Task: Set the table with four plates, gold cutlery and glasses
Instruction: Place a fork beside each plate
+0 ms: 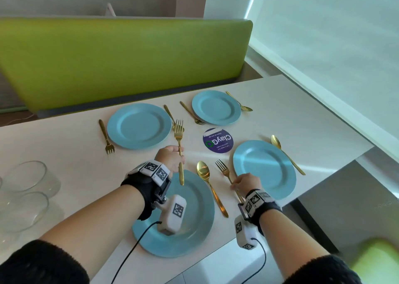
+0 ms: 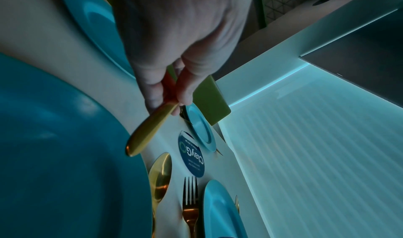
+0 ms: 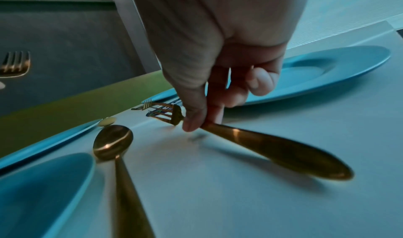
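Four blue plates lie on the white table: far left (image 1: 138, 126), far right (image 1: 216, 107), near right (image 1: 264, 169) and nearest me (image 1: 198, 219). My left hand (image 1: 180, 154) (image 2: 167, 102) pinches a gold fork (image 1: 179, 136) (image 2: 148, 131) by its handle, lifted, tines pointing away, above the nearest plate's far rim. My right hand (image 1: 234, 184) (image 3: 202, 121) pinches a second gold fork (image 1: 223, 170) (image 3: 279, 148) at its neck, left of the near right plate. A gold spoon (image 1: 207, 180) (image 3: 113, 141) lies between them. Clear glasses (image 1: 28, 175) stand at the far left.
A round purple sticker (image 1: 218, 140) sits mid-table. More gold cutlery flanks the far plates, and a spoon (image 1: 287, 154) lies right of the near right plate. A green bench (image 1: 121, 61) runs behind the table. The table's edge drops off at right.
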